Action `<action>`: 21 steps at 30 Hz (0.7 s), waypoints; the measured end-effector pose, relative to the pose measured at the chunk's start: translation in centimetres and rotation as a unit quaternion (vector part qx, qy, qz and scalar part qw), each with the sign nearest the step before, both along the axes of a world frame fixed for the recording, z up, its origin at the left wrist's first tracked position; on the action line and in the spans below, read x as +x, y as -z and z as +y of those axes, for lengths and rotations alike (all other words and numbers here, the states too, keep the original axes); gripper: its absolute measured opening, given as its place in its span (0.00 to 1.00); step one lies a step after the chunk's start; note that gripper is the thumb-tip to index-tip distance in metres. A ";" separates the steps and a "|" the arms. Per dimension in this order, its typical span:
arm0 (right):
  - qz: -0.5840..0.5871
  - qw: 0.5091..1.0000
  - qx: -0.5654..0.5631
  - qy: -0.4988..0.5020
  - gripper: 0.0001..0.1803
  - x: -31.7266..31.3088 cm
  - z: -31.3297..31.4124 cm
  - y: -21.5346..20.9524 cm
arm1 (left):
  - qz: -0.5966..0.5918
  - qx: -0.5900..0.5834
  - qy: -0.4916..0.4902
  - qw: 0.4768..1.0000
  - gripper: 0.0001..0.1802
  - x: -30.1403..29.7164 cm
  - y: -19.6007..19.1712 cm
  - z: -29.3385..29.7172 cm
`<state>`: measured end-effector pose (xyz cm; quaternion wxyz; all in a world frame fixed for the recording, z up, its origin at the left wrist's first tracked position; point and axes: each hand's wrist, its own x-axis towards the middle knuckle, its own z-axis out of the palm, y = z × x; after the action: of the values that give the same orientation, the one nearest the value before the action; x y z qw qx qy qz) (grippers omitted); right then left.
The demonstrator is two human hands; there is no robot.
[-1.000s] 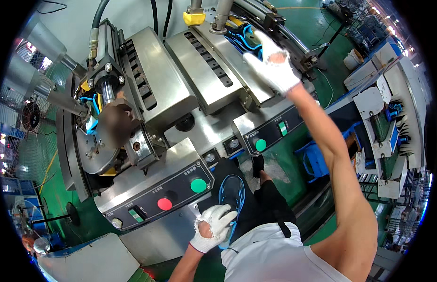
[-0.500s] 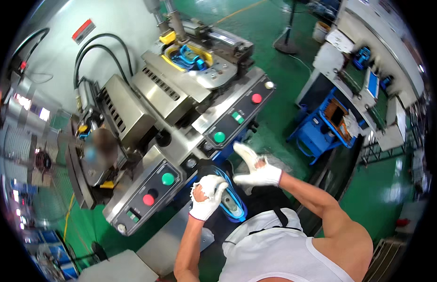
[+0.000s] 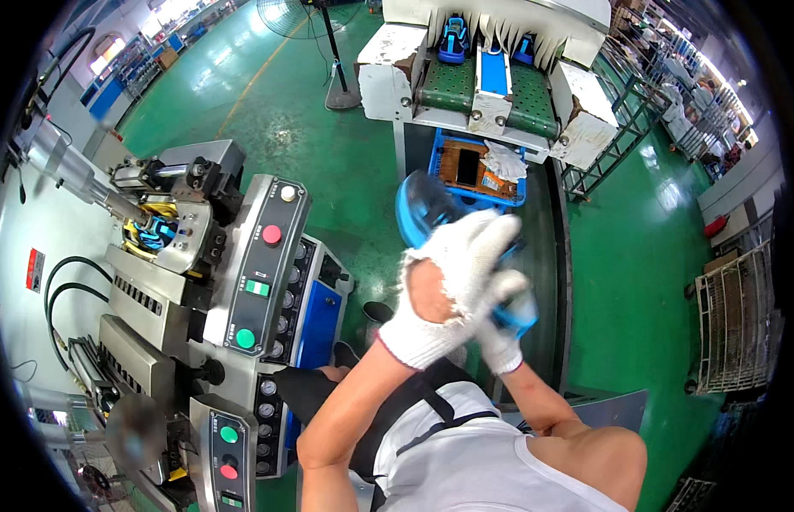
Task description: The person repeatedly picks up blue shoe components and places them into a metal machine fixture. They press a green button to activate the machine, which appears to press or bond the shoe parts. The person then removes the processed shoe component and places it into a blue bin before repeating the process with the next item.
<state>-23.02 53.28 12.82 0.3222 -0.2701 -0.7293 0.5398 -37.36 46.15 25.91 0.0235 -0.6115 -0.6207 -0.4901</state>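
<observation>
Both gloved hands, the left hand (image 3: 452, 294) and the right hand (image 3: 499, 337), are closed around a blue shoe (image 3: 427, 209) held up in front of the chest, clear of the grey machine (image 3: 243, 282) at the left. Judging by this, the shoe is off the machine but not set down; the conveyor (image 3: 491, 85) and blue crate (image 3: 482, 175) lie far ahead. The gloves cover most of the shoe, and motion blur hides how the fingers sit.

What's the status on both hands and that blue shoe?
Left hand and right hand, both gloved, gripping the blue shoe at chest height. Machine panel off to the left. Conveyor ahead; nothing between.
</observation>
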 end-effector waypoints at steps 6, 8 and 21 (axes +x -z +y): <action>0.088 0.947 -0.005 0.307 0.30 -7.3 17.7 1.2 | 0.027 -0.030 0.101 0.994 0.39 1.9 5.6 -1.5; -0.028 0.940 0.041 0.339 0.30 -9.7 25.4 -2.9 | 0.005 -0.049 0.054 0.997 0.33 1.2 8.9 -4.3; -0.271 0.874 0.297 0.272 0.55 -18.0 59.0 8.6 | -0.242 -0.266 -0.549 0.754 0.15 13.2 20.2 -31.5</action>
<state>-40.97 112.24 4.23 0.3107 -0.4849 -0.8121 0.0941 -24.15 14.70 5.72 -0.0255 -0.0079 -0.9401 -0.3399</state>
